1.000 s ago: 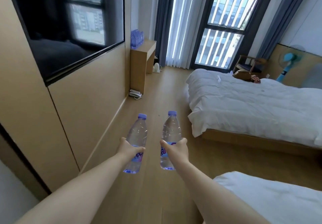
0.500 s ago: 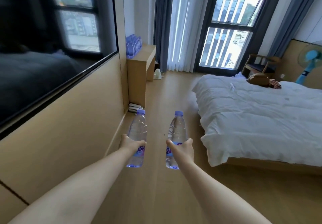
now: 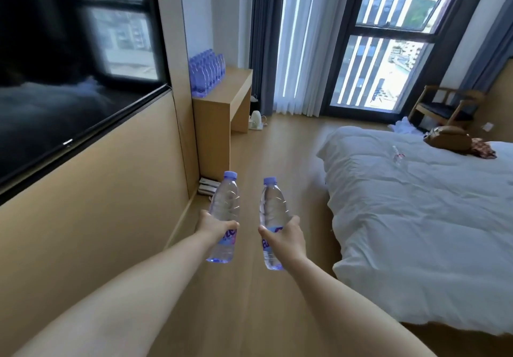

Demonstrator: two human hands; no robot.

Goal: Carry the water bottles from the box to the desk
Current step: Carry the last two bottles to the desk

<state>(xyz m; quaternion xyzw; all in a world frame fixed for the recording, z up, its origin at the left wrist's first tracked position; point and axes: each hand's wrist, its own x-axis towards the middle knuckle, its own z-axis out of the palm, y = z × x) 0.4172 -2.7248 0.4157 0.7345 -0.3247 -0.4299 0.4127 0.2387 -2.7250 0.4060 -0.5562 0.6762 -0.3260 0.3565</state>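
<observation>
Each hand grips one upright bottle at the label — left hand (image 3: 215, 226) on the left bottle (image 3: 225, 206), right hand (image 3: 286, 236) on the right bottle (image 3: 272, 212) — ready to stand beside the row (image 3: 206, 72) on the desk (image 3: 236, 90).

A hotel-style bedroom: white-quilted bed (image 3: 416, 218), wall-mounted television (image 3: 69, 79), wooden desk (image 3: 222, 106) (beside tall curtained windows (image 3: 374, 51)).
</observation>
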